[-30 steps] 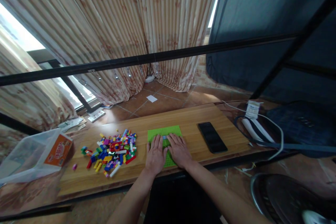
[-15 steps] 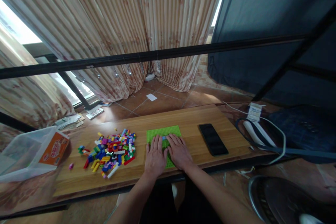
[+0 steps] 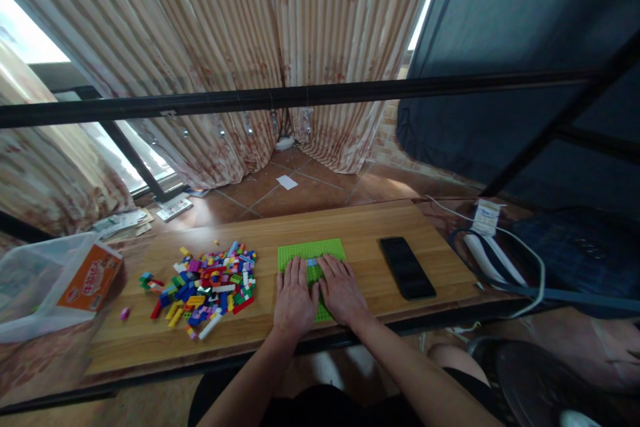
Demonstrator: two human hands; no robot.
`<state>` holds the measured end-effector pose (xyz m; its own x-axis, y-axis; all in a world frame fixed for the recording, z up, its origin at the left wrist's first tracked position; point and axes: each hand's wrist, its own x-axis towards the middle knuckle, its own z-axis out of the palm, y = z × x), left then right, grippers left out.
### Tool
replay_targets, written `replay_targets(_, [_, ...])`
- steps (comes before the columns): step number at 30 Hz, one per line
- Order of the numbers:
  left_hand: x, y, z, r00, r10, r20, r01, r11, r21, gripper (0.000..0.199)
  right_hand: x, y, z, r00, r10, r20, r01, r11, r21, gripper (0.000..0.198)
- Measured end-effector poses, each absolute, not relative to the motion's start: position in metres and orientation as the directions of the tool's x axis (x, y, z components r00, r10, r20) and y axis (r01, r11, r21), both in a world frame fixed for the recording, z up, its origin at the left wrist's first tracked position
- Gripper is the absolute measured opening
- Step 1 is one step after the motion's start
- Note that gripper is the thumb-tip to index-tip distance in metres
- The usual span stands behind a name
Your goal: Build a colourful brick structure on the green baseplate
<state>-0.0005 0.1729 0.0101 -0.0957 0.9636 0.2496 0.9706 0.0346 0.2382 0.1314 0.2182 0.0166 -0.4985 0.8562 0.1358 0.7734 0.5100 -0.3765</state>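
A green studded baseplate [image 3: 310, 248] lies on the wooden board in front of me. My left hand [image 3: 296, 297] rests flat over its left part, fingers stretched forward. Over the right part lies my right hand [image 3: 343, 290], also flat, its fingers pointing away from me. Between the fingertips of both hands a small light-blue brick [image 3: 313, 262] shows on the plate. The two thumbs nearly meet in the middle. Whatever lies under the palms is hidden. To the left of my left hand spreads a heap of loose toy bricks [image 3: 215, 287] in many colours.
A black phone [image 3: 407, 267] lies on the wooden board [image 3: 370, 227], right of the plate. At the far left stands a clear plastic box [image 3: 45, 287] with an orange label. One pink brick [image 3: 125, 313] sits apart near the board's left edge. Cables and a strap [image 3: 575, 292] run along the right.
Both hands stay flat on the baseplate in the same place. The camera view has shifted slightly, and more of my legs shows below the board.
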Motion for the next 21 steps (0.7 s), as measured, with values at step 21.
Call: replay_targets(21, [0.001,0.165,0.011,-0.077,0.96,0.27,0.982,0.026,0.189,0.056,0.138,0.215,0.003,-0.522,0.819,0.24,0.773,0.573,-0.271,0.048])
